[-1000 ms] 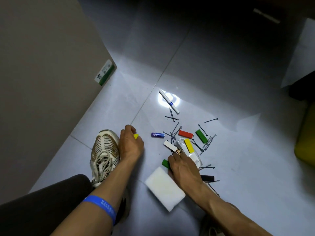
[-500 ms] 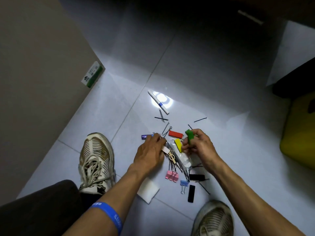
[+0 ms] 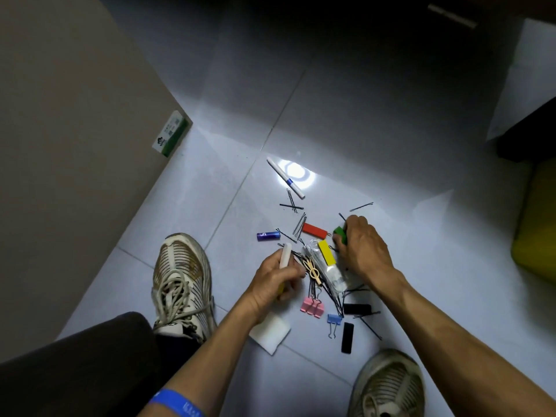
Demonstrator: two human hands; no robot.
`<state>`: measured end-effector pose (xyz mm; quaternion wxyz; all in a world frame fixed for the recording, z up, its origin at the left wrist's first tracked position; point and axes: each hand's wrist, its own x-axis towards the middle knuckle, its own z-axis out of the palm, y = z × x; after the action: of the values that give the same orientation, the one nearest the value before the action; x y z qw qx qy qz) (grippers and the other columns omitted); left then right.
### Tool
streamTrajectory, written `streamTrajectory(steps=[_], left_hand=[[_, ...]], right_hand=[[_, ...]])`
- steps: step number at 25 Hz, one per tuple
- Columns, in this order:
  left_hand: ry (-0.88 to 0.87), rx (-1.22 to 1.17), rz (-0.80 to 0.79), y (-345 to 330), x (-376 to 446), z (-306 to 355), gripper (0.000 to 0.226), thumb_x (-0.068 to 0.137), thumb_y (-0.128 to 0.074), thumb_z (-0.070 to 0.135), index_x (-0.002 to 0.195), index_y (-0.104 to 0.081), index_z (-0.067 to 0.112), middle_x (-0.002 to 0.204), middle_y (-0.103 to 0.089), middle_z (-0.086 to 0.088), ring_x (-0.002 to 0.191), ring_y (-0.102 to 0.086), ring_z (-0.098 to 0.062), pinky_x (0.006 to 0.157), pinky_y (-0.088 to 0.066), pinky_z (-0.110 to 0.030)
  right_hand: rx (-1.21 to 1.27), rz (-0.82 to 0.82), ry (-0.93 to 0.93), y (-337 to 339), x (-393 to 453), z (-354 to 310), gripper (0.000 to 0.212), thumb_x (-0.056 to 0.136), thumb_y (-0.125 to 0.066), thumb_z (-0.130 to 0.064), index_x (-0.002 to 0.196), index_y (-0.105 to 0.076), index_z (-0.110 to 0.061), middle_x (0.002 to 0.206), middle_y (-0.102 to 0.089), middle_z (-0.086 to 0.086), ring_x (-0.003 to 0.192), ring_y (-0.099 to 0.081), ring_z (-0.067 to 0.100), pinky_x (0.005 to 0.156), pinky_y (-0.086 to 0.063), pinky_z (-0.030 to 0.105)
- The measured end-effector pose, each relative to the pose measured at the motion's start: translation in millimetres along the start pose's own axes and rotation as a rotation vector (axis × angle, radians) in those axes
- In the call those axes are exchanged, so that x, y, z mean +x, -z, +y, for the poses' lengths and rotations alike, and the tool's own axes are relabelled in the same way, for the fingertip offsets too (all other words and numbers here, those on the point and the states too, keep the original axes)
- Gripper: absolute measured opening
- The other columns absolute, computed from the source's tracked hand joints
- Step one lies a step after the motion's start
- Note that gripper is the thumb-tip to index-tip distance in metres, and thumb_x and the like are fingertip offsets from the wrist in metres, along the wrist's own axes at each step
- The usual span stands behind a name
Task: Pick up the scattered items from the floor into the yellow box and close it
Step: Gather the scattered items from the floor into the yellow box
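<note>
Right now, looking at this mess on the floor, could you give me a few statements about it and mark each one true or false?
1. The right hand grips a green block. True.
2. The left hand is empty. False: it holds a white block and a yellow piece.
3. The red block lies on the floor. True.
4. The white marker is inside the yellow box. False: it lies on the tiles.
5. The pink binder clips lie near the blue binder clip. True.
</note>
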<state>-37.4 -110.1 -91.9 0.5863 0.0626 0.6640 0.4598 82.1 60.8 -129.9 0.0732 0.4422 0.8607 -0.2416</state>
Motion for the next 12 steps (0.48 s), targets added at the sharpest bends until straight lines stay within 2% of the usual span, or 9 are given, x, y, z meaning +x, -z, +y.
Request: streamTrajectory(steps=[2,3,4,5,7,9,10,12], left_hand=[[0.029,0.014,0.077,-5,0,1,0.039,0.086,-0.058,0.054,0.068,-0.055,0.02,0.069,-0.06,-0.005,0.059,-0.053,-0.017,0.048,-0.036,-0.026],[0.04,-0.017,0.127,-7,1,3,0.046,0.092,-0.05,0.054,0.061,-0.052,0.02,0.066,-0.06,-0.005,0.054,-0.052,-0.016,0.047,-0.033,-0.026],[0.047,-0.075,0.153,-8,3,4,0.049,0.097,-0.044,0.049,0.057,-0.05,0.02,0.064,-0.06,-0.005,0.05,-0.05,-0.016,0.045,-0.03,-0.025],[0.061,-0.154,0.164,-9,5,6,0.051,0.099,-0.042,0.042,0.056,-0.053,0.019,0.063,-0.058,-0.006,0.047,-0.048,-0.015,0.043,-0.027,-0.023],[0.085,-0.328,0.157,-9,5,11,0.042,0.099,-0.043,0.028,0.07,-0.068,0.011,0.063,-0.057,-0.007,0.044,-0.046,-0.012,0.039,-0.022,-0.018],[0.069,-0.403,0.165,-5,7,13,0.027,0.094,-0.044,0.011,0.101,-0.07,0.005,0.062,-0.055,-0.006,0.045,-0.043,-0.012,0.038,-0.019,-0.016],[0.063,-0.423,0.177,-2,8,15,0.03,0.091,-0.044,0.004,0.11,-0.067,0.006,0.062,-0.055,-0.006,0.045,-0.042,-0.013,0.039,-0.019,-0.015],[0.077,-0.452,0.227,4,11,17,0.037,0.085,-0.044,-0.004,0.111,-0.065,0.011,0.063,-0.054,-0.007,0.045,-0.04,-0.014,0.041,-0.019,-0.015]], right_hand=[[0.405,-0.072,-0.102,7,-2,2,0.018,0.096,-0.056,-0.037,0.1,-0.049,-0.021,0.088,-0.059,-0.001,0.073,-0.055,0.013,0.057,-0.039,0.026],[0.683,-0.116,-0.162,10,-6,2,0.015,0.096,-0.058,-0.034,0.105,-0.054,-0.024,0.089,-0.063,-0.001,0.077,-0.061,0.013,0.06,-0.044,0.022],[0.956,-0.169,-0.215,14,-10,1,0.015,0.096,-0.059,-0.029,0.111,-0.058,-0.026,0.09,-0.067,0.002,0.081,-0.064,0.015,0.066,-0.049,0.02],[1.21,-0.236,-0.254,17,-14,-2,0.02,0.096,-0.058,-0.022,0.115,-0.063,-0.026,0.091,-0.068,0.006,0.084,-0.066,0.019,0.072,-0.052,0.025],[1.633,-0.415,-0.297,22,-19,-5,0.028,0.086,-0.058,-0.012,0.112,-0.068,-0.014,0.086,-0.066,0.013,0.082,-0.065,0.026,0.077,-0.055,0.041],[1.811,-0.504,-0.328,25,-18,-13,0.031,0.072,-0.062,-0.009,0.102,-0.065,-0.007,0.081,-0.064,0.013,0.073,-0.064,0.029,0.071,-0.056,0.044],[1.823,-0.501,-0.365,26,-15,-18,0.027,0.069,-0.063,-0.007,0.096,-0.063,-0.009,0.078,-0.063,0.012,0.067,-0.062,0.027,0.065,-0.056,0.04],[1.673,-0.417,-0.418,24,-6,-27,0.014,0.077,-0.063,-0.004,0.086,-0.059,-0.013,0.067,-0.057,0.007,0.053,-0.053,0.02,0.05,-0.048,0.029]])
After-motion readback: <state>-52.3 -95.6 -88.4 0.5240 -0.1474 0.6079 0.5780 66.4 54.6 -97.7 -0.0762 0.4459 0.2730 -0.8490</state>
